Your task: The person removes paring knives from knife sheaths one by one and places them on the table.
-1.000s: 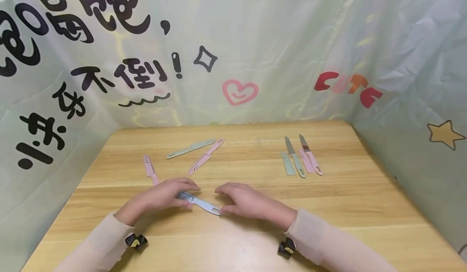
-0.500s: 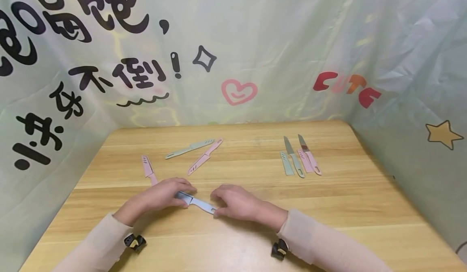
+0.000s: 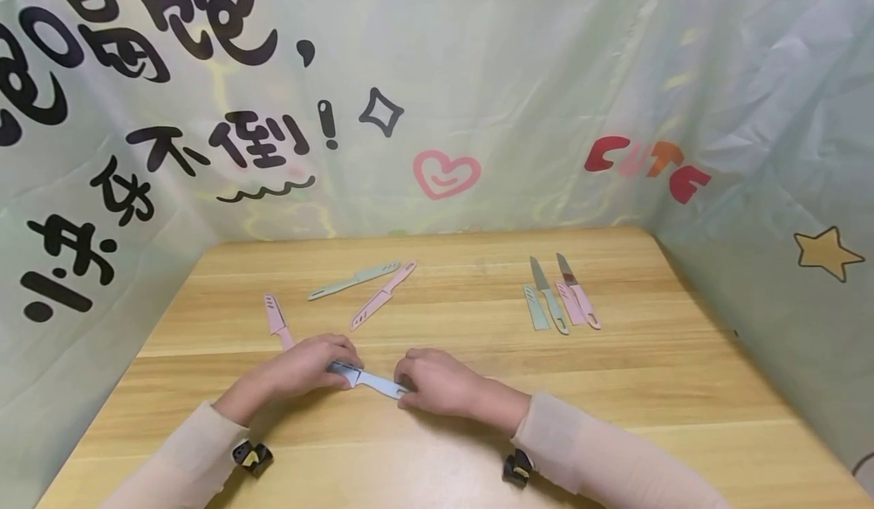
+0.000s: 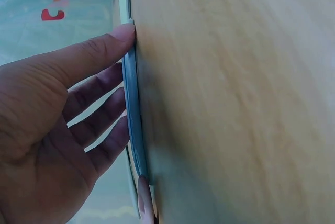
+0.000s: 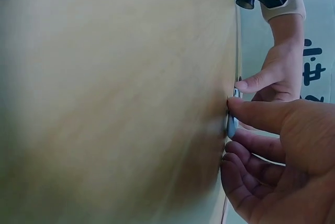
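Head view: by the left hand [image 3: 310,369], the blue sheath [image 3: 344,373] of a blue knife [image 3: 381,385] is held between thumb and fingers; by the right hand [image 3: 437,382], the handle's end is pinched. Both hands are nearly closed around the knife, which is laid low over the front half of the counter [image 3: 423,463]. Just beyond the left hand, a pink knife [image 3: 275,318] is seen, partly hidden. Farther back, a sheathed green knife [image 3: 353,281] and a sheathed pink knife [image 3: 384,295] are set aslant. At the right, a bare green knife [image 3: 555,309] and a bare pink knife [image 3: 584,304] are placed beside a green sheath [image 3: 536,309] and a pink sheath [image 3: 569,302]. All is backed by a printed curtain [image 3: 532,76].
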A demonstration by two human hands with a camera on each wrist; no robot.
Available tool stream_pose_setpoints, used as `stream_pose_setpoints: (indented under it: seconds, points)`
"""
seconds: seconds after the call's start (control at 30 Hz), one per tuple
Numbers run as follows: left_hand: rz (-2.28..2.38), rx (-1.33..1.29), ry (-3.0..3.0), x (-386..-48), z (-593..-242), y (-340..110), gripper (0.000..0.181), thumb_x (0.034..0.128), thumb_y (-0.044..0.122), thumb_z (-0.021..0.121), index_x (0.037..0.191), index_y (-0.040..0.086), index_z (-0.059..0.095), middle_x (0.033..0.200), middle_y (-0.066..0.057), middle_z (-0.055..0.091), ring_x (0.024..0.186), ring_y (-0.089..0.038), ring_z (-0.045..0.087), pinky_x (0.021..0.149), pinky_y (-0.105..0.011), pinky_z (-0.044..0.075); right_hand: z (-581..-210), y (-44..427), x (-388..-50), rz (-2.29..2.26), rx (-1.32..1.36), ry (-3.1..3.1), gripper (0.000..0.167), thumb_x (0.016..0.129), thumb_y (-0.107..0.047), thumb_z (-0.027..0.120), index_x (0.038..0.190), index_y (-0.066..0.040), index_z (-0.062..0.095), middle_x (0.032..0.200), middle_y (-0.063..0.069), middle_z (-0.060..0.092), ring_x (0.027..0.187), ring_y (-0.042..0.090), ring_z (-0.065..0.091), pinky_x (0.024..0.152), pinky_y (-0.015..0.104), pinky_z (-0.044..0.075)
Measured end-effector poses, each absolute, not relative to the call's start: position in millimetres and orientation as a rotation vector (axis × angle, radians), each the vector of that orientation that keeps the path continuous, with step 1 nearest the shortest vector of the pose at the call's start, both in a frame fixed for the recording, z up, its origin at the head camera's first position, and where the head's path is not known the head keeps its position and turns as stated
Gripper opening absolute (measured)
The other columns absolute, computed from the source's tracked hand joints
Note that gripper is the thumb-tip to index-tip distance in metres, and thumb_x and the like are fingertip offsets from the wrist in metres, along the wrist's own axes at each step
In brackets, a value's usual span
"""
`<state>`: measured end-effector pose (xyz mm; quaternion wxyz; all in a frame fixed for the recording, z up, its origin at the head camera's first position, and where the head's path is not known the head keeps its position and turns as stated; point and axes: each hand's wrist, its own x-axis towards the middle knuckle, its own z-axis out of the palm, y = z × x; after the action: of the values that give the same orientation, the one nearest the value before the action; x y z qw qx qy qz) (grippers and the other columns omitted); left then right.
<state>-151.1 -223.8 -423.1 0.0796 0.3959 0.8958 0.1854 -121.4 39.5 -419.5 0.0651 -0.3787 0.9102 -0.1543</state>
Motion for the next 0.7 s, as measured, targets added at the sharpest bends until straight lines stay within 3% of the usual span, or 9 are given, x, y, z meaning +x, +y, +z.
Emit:
stream_pose_setpoints:
  seconds: [0.23,0.7]
  points:
    - [0.582,1.128,2.669,-148.1,-420.9,-220.2,0.021,0.0851,0.021,0.077,0.105,0.018,0.072,0.102,0.013,0.063,0.094,-0.006,0.058,0.085,-0.031,0.055,-419.4,37.8,-120.7,-0.466,-1.113,2.779,0.016,0.082,-0.027,0.079,0.09,-0.016,0.071,0.073,-0.013,0.049,0.065,0.004,0.045,0.059,0.016,0.042]
    - [0.582,1.131,2.651,-145.3,-418.3,-215.6,0.023,0.0854,0.023,0.077,0.107,0.015,0.072,0.101,0.012,0.065,0.09,-0.004,0.059,0.081,-0.029,0.056,-418.0,41.9,-123.2,-0.491,-1.097,2.806,0.013,0.083,-0.02,0.078,0.089,-0.016,0.067,0.075,-0.012,0.051,0.064,0.003,0.046,0.059,0.016,0.044]
